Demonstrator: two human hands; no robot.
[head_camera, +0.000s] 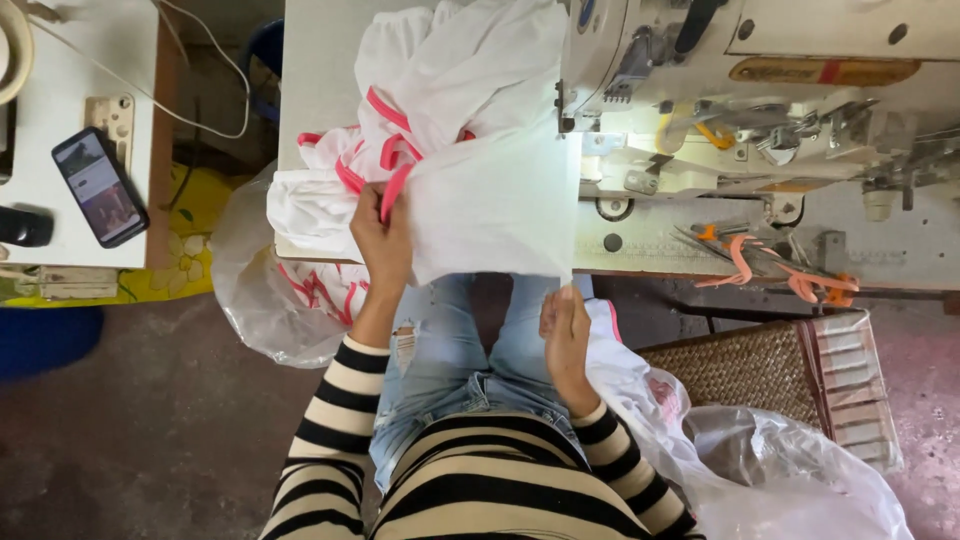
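I sit at a white sewing machine (760, 90) with a white fabric piece (495, 205) stretched flat before it. My left hand (382, 240) pinches the fabric's left edge beside its pink trim (393, 190). My right hand (565, 325) grips the fabric's lower right corner just off the table's front edge. A heap of white garments with pink binding (440, 80) lies behind the fabric on the sewing table (320, 60).
A clear plastic bag with more white and pink pieces (275, 290) hangs at the table's left. Another plastic bag (770, 470) lies at my right over a woven stool (750, 365). Scissors with pink strips (770, 265) rest near the machine. A phone (98, 187) lies on a side table.
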